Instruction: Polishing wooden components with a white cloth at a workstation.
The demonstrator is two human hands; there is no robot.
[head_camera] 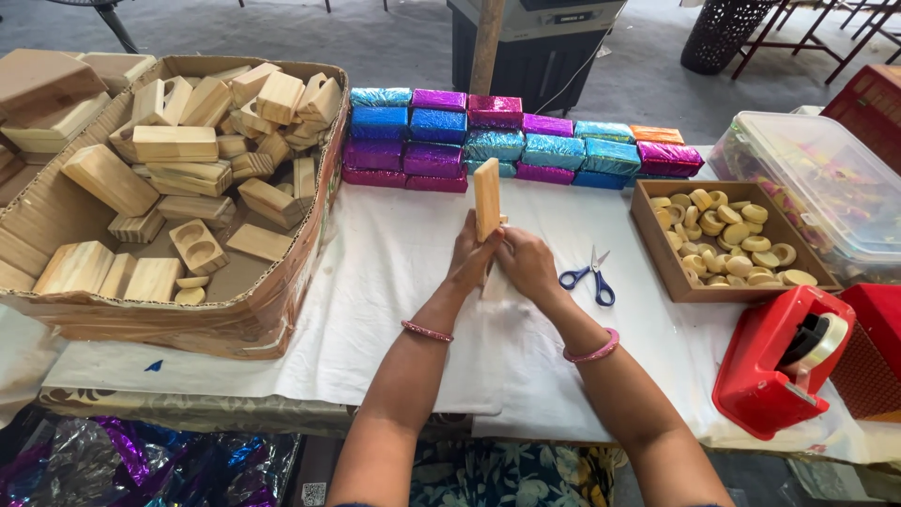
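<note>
1. Centrally, a wooden block stands upright on end over the white sheet covering the table, held from below by both hands.
2. Left hand: fingers closed around the block's lower left edge; pink bangle on the wrist.
3. Right hand: fingers curled against the block's lower right side, touching the left hand; pink bangle here too.
4. Blue-handled scissors lie shut on the sheet just right of the right hand.
5. Cardboard box at left, open, heaped with loose wooden blocks; some show round hollows.
6. Foil-wrapped blocks stacked in rows behind the hands, in blue, purple, magenta, teal and one orange.
7. Shallow brown tray at right, filled with pale wooden rings.
8. Red tape dispenser at the near right edge, roll mounted.
9. Clear lidded plastic tub at far right, coloured contents, too blurred to tell.
10. Crumpled foil sheets below the table's near left edge.
</note>
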